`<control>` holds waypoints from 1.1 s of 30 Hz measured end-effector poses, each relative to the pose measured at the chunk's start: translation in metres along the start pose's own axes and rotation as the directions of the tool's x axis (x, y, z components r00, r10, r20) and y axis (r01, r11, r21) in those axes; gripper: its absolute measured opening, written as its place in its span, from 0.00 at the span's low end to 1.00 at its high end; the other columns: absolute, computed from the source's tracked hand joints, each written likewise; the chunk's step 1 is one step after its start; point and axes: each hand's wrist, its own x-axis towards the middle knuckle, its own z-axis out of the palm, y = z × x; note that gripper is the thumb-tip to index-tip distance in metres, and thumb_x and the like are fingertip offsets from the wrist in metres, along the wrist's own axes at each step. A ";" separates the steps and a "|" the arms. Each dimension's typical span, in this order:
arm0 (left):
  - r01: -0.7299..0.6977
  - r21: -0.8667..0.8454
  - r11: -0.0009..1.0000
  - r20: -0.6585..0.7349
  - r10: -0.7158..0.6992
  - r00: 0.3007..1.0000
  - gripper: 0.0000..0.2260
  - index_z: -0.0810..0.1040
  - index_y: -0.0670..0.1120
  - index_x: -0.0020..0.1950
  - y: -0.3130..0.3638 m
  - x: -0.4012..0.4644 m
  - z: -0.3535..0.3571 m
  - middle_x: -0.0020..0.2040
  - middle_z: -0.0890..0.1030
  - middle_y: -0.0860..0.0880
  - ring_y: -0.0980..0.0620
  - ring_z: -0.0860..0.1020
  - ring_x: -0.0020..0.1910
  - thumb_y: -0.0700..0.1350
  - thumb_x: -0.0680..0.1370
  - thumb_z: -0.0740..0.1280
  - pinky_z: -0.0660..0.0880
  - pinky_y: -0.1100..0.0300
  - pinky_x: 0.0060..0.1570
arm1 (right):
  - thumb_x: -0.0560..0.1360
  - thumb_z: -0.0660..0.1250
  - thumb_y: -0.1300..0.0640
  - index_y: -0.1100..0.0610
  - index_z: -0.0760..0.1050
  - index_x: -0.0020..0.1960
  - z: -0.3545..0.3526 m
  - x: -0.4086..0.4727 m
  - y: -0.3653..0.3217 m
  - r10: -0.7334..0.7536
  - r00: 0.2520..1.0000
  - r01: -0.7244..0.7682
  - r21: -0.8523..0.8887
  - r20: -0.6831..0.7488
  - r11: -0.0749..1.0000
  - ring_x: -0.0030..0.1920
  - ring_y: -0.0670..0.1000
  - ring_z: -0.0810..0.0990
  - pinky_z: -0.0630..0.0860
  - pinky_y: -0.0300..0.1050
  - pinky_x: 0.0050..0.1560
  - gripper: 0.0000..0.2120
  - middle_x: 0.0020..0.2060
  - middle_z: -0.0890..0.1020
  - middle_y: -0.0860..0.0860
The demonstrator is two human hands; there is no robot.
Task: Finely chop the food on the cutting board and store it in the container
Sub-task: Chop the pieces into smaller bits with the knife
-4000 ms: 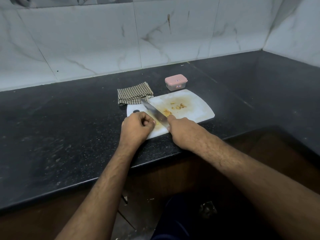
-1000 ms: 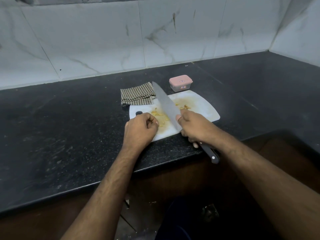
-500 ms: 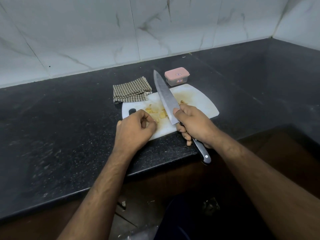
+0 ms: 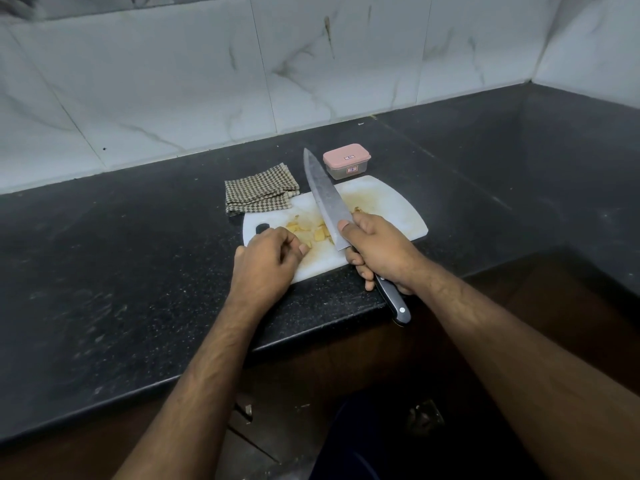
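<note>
A white cutting board (image 4: 398, 209) lies on the black counter near its front edge. Yellow chopped food pieces (image 4: 311, 232) sit in a small heap on its left half. My right hand (image 4: 381, 251) grips a large chef's knife (image 4: 323, 192) by its black handle, thumb on the blade; the blade is raised over the board, its tip pointing away. My left hand (image 4: 266, 261) rests on the board's front left corner with fingers curled, just beside the food. A small clear container with a pink lid (image 4: 346, 161), closed, stands behind the board.
A folded checked cloth (image 4: 259, 194) lies at the board's back left corner. The black counter (image 4: 121, 254) runs left and right, with a marble tiled wall (image 4: 173, 81) behind and a corner at the right. The counter's front edge lies just below my hands.
Four seconds ago the blade was down on the board at the food. It has since lifted and its flat side turned up. My left hand has stayed put.
</note>
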 end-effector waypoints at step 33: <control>-0.021 -0.270 0.963 -0.107 -0.008 0.994 0.06 0.82 0.50 0.53 -0.006 -0.005 -0.003 0.43 0.83 0.53 0.66 0.76 0.38 0.41 0.78 0.74 0.72 0.73 0.38 | 0.85 0.57 0.47 0.53 0.72 0.60 0.000 -0.003 0.001 -0.008 0.999 0.009 0.040 -0.037 0.999 0.22 0.46 0.67 0.72 0.41 0.23 0.12 0.27 0.72 0.47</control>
